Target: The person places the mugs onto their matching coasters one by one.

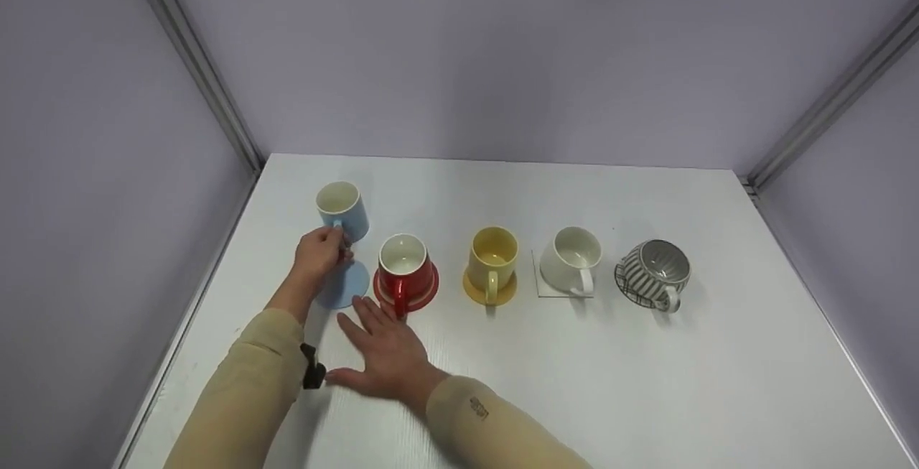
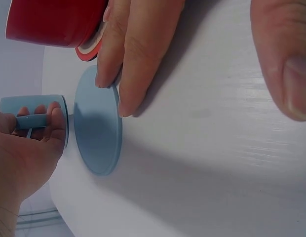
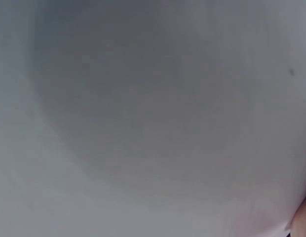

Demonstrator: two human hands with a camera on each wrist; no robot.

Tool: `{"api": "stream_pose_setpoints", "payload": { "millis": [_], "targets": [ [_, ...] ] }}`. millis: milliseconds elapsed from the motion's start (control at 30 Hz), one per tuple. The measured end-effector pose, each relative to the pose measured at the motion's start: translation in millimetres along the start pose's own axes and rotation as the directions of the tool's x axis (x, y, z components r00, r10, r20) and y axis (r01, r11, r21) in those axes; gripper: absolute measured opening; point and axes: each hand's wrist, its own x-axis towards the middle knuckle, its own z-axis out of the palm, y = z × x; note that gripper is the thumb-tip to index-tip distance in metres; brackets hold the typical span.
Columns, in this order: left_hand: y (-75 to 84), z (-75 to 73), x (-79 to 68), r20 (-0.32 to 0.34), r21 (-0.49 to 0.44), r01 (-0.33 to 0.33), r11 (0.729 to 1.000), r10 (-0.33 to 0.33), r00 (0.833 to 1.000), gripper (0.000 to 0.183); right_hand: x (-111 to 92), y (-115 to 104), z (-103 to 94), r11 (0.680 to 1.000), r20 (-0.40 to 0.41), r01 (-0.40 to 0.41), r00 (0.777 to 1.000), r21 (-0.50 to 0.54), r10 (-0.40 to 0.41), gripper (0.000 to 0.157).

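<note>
My left hand (image 1: 319,253) grips the handle of a light blue mug (image 1: 352,217), which stands upright on the white table behind a round blue coaster (image 1: 350,284). In the left wrist view, the fingers of the left hand (image 2: 32,153) curl round that handle. With fingers spread and fairly straight, my right hand (image 1: 391,354) reaches over the table, its fingertips at the coaster's near edge. Beside those fingertips stands a red mug (image 1: 420,279) on a red coaster (image 1: 433,291). Only pale, blurred surface and a bit of skin show in the right wrist view.
To the right, in a row, stand a yellow mug (image 1: 495,261) on a yellow coaster (image 1: 474,295), a white mug (image 1: 560,271) on a square white coaster (image 1: 549,289), and a striped mug (image 1: 639,275) on a patterned coaster (image 1: 623,286). Pale walls enclose the table's back and sides.
</note>
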Motion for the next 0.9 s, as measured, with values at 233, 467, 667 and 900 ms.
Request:
{"api": "stream_pose_setpoints", "payload": {
  "millis": [233,467,667,900],
  "targets": [
    [0.4,-3.0,-2.8,-0.022,0.026,-0.018,0.999,0.019,1.000,0.041,-1,-1,-1.7,1.000,-0.013,0.008,1.000,-0.016,-0.008,0.093],
    [7.4,-8.4,-5.8,-0.005,0.045,-0.023,0.999,0.023,1.000,0.039,0,0,-0.7,1.000,0.004,0.005,1.000,0.009,-0.005,0.094],
    [12.1,-10.3,-8.9,-0.009,0.027,-0.020,0.999,0.020,1.000,0.040,0,1,-1.2,1.000,0.008,0.006,1.000,0.007,-0.006,0.094],
    [17.0,-13.7,-18.0,-0.010,0.037,-0.030,0.999,0.031,0.999,0.042,0,0,-1.5,1.000,0.016,0.006,1.000,0.017,-0.007,0.095]
  ]
}}
